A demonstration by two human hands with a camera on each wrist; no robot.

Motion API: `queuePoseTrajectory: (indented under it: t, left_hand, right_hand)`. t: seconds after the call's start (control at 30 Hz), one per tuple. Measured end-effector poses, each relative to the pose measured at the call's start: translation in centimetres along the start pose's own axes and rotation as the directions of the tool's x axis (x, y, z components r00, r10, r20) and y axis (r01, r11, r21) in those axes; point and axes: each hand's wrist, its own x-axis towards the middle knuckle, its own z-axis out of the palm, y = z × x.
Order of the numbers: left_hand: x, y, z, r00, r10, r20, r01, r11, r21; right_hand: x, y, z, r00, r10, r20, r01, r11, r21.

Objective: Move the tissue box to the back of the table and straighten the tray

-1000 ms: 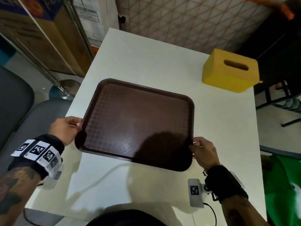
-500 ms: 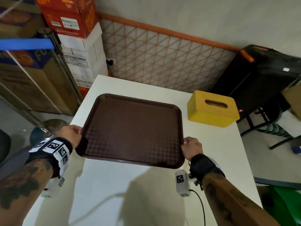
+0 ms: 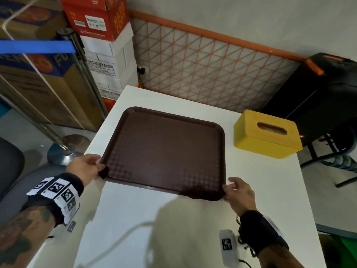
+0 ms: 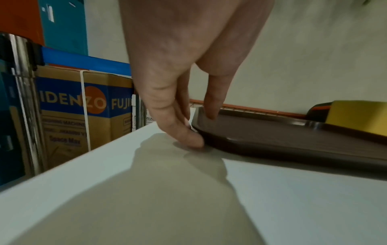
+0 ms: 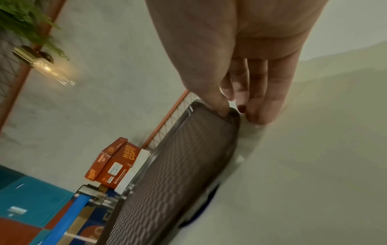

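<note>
A dark brown tray (image 3: pixel 164 151) lies flat on the white table (image 3: pixel 173 229), near its middle and left side. My left hand (image 3: pixel 87 167) pinches the tray's near left corner; in the left wrist view the thumb lies on the rim and the fingers (image 4: pixel 188 137) press against the edge of the tray (image 4: pixel 293 137). My right hand (image 3: pixel 237 192) pinches the near right corner; in the right wrist view the thumb sits on the rim of the tray (image 5: pixel 167 174). The yellow tissue box (image 3: pixel 266 140) stands at the table's back right, apart from the tray.
An orange-framed mesh panel (image 3: pixel 212 70) runs behind the table. Stacked cardboard boxes (image 3: pixel 104 45) and a metal post with a blue belt (image 3: pixel 38 46) stand at the left. A black case (image 3: pixel 318 97) sits at the right. The table's right edge is close to the tissue box.
The tray has slid away from me toward the back of the table and turned squarer to its edges. Both hands stayed on its near corners. My head view lifted.
</note>
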Motion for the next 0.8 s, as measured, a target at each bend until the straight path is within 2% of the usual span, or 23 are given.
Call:
queuePoseTrajectory:
  t: [0.1, 0.27, 0.43, 0.6, 0.73, 0.8]
  left_hand:
    - [-1.3, -1.3, 0.5, 0.996, -0.073, 0.052, 0.083, 0.973, -0.215]
    - [-1.1, -0.3, 1.4, 0.994, -0.113, -0.010, 0.102, 0.924, -0.368]
    - [0.2, 2.3, 2.1, 0.994, -0.093, 0.055, 0.107, 0.918, -0.381]
    - [1.1, 4.2, 2.6, 0.972, -0.220, 0.081, 0.233, 0.861, -0.451]
    - [0.4, 5.1, 2.3, 0.976, -0.194, 0.101, 0.219, 0.876, -0.431]
    - [-0.5, 5.4, 2.2, 0.969, -0.225, 0.106, 0.248, 0.844, -0.475]
  right_hand:
    - [-1.7, 1.4, 0.0, 1.000, -0.002, 0.008, 0.001, 0.990, 0.140]
    - [-1.2, 0.9, 1.4, 0.998, 0.056, -0.016, -0.051, 0.975, 0.217]
    - [1.2, -0.6, 2.0, 0.993, 0.110, -0.047, -0.101, 0.981, 0.167]
    - [2.8, -2.1, 2.5, 0.988, 0.148, -0.050, -0.139, 0.979, 0.152]
    - [3.2, -2.3, 2.5, 0.984, 0.178, -0.031, -0.172, 0.976, 0.131]
    - [3.3, -2.0, 2.3, 0.985, 0.170, -0.029, -0.166, 0.980, 0.106]
